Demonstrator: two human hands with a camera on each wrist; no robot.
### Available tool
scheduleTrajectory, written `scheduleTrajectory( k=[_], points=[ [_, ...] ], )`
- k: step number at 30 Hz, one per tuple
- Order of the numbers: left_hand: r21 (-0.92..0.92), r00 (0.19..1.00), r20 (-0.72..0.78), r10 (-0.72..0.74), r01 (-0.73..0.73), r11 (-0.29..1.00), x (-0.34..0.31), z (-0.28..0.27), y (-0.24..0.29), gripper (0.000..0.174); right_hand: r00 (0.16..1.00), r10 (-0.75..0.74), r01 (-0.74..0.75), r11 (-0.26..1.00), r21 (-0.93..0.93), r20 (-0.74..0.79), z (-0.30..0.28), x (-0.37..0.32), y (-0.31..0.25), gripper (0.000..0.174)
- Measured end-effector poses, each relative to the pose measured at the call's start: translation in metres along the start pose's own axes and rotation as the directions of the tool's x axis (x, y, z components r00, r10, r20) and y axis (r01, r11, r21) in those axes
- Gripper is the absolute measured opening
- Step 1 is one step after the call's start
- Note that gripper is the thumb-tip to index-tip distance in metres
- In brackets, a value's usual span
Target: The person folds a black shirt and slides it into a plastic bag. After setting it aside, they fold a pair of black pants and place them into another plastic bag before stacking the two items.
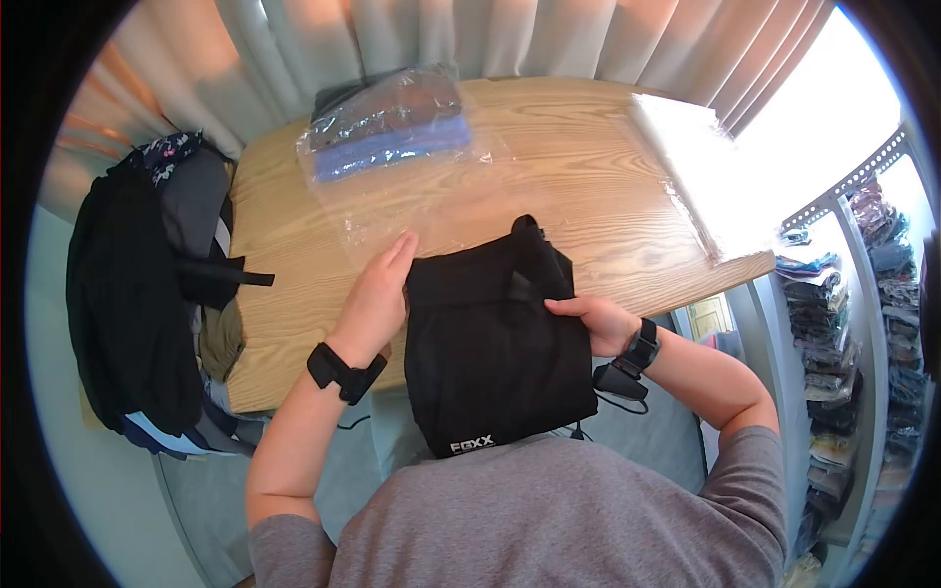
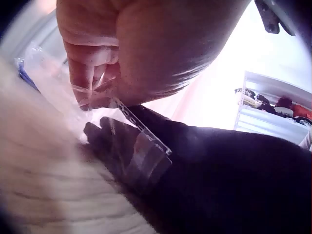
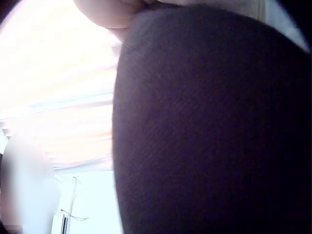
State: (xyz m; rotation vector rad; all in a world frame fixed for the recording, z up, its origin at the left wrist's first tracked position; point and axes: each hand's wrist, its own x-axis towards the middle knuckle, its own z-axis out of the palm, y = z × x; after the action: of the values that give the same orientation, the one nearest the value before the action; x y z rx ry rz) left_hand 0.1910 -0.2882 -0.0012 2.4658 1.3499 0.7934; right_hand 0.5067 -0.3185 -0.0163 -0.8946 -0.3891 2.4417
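Observation:
A folded black garment (image 1: 495,348), with white "FGXX" lettering near its lower edge, is held upright at the table's near edge, in front of the person's body. The left hand (image 1: 375,302) holds its left side, the thumb hidden behind the cloth. In the left wrist view, the left hand's fingers (image 2: 92,73) bend down by the garment's edge, where a clear plastic strip with dark print (image 2: 141,127) shows. At the right side, the right hand (image 1: 603,321) grips the garment, thumb in front and fingers behind. A loose black flap (image 1: 537,260) stands up at the garment's top right.
On the wooden table (image 1: 549,147), a clear plastic bag (image 1: 392,127) with folded dark and blue clothing lies at the back left. A stack of clear plastic bags (image 1: 701,176) is at the right. Piled clothes (image 1: 123,304) are at the left; shelves of packed garments (image 1: 823,363) stand right.

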Motion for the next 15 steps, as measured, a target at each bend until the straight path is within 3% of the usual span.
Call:
scheduleTrajectory(
  k=[4, 13, 15],
  points=[
    [0.059, 0.998, 0.038, 0.046, -0.049, 0.997, 0.001, -0.01, 0.004, 0.063, 0.999, -0.026, 0.023, 0.994, -0.107, -0.026, 0.007, 0.014, -0.004, 0.04],
    [0.142, 0.993, 0.047, 0.112, -0.117, 0.983, -0.022, -0.029, 0.005, 0.059, 0.995, 0.083, -0.081, 0.996, -0.039, 0.052, 0.011, 0.04, -0.019, 0.04],
    [0.172, 0.992, 0.047, 0.117, -0.124, 0.977, -0.027, -0.032, 0.006, 0.058, 0.985, 0.119, -0.124, 0.992, 0.033, 0.126, 0.006, 0.046, -0.02, 0.04]
  ],
)
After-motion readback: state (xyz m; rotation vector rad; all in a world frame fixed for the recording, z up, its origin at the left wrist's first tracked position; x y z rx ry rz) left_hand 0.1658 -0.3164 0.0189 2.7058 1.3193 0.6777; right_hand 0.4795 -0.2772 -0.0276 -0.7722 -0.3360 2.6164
